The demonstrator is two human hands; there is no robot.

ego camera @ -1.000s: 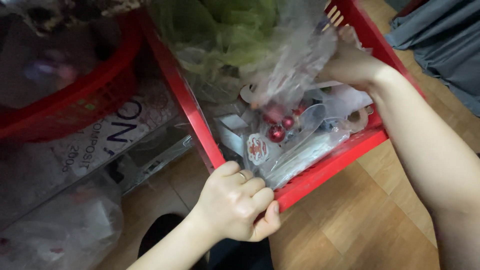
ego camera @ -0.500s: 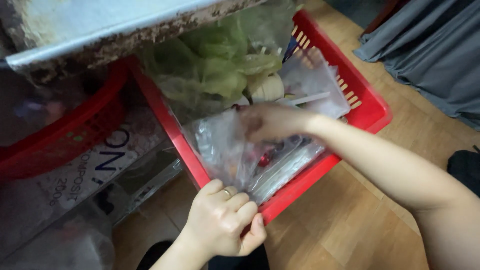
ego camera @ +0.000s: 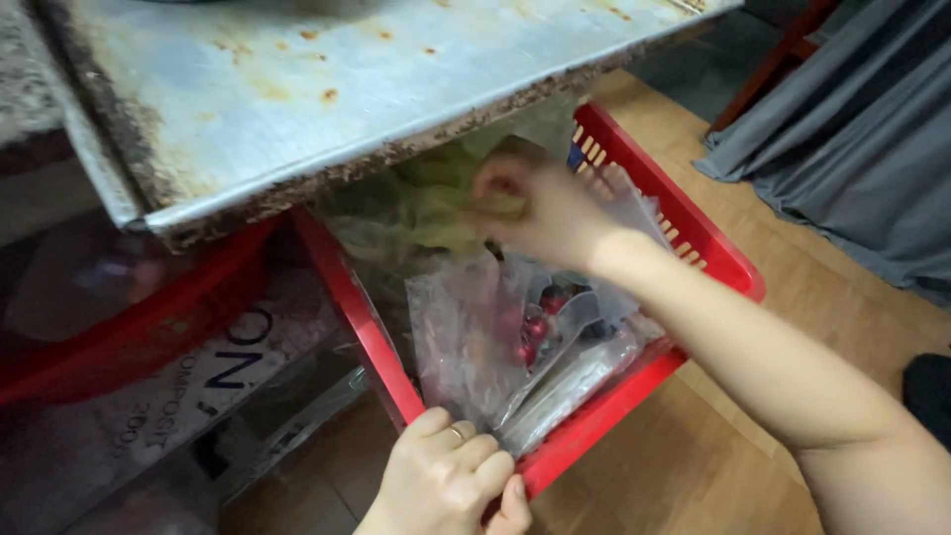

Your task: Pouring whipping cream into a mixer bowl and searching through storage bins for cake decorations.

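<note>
red plastic basket [ego camera: 708,243], glossy; clear crinkled plastic bags [ego camera: 466,337]; rusty, pitted metal shelf [ego camera: 327,89] with a rough crusted edge; smooth wooden floor [ego camera: 693,466]; matt grey cloth [ego camera: 852,149]

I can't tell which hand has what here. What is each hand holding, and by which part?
Left hand grips the red basket by its near corner rim. Right hand reaches in over the green leaves; whether it grips anything cannot be told.

A wooden floor [ego camera: 792,327] (pale planks) carries the red basket [ego camera: 713,248] and grey cloth [ego camera: 852,168].
</note>
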